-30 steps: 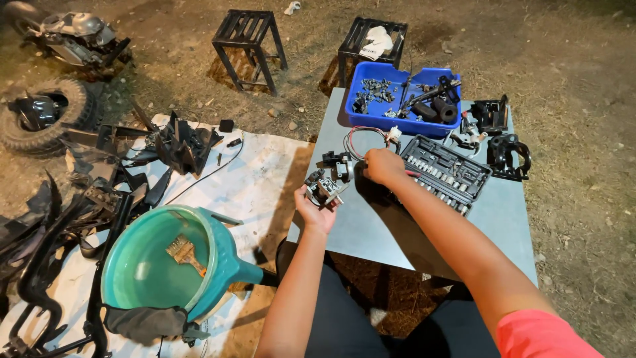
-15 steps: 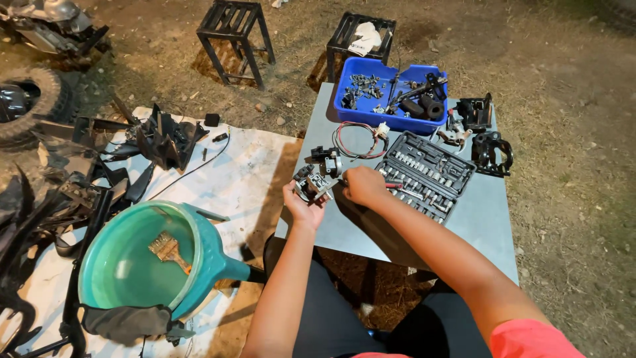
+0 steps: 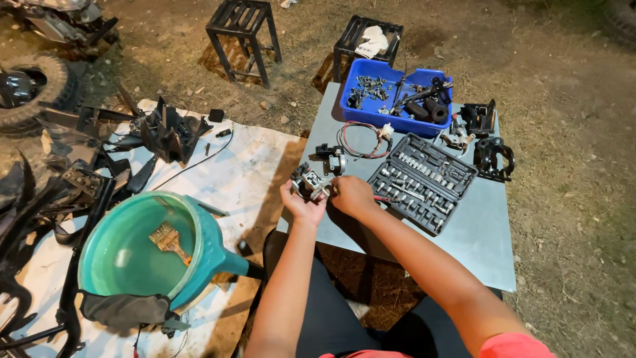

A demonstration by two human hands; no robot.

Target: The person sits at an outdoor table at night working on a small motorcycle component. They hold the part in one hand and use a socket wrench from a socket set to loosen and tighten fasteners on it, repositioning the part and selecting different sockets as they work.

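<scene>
My left hand (image 3: 299,204) holds a small black and silver switch assembly (image 3: 309,181) over the left edge of the grey table (image 3: 477,232). My right hand (image 3: 352,195) is closed against that part's right side, fingers pinching at it; what it pinches is too small to tell. Just beyond lies another small black part (image 3: 331,159) on the table. An open black socket set case (image 3: 421,181) lies right of my right hand.
A blue bin (image 3: 391,99) of bolts and black parts stands at the table's far end, with a red wire loop (image 3: 361,139) before it. A teal basin (image 3: 142,248) with a brush sits on white sheeting at left, among black plastic panels. Two metal stools stand beyond.
My right hand has drawn back from the far table area toward me and met the left hand at the switch assembly. The view has shifted slightly.
</scene>
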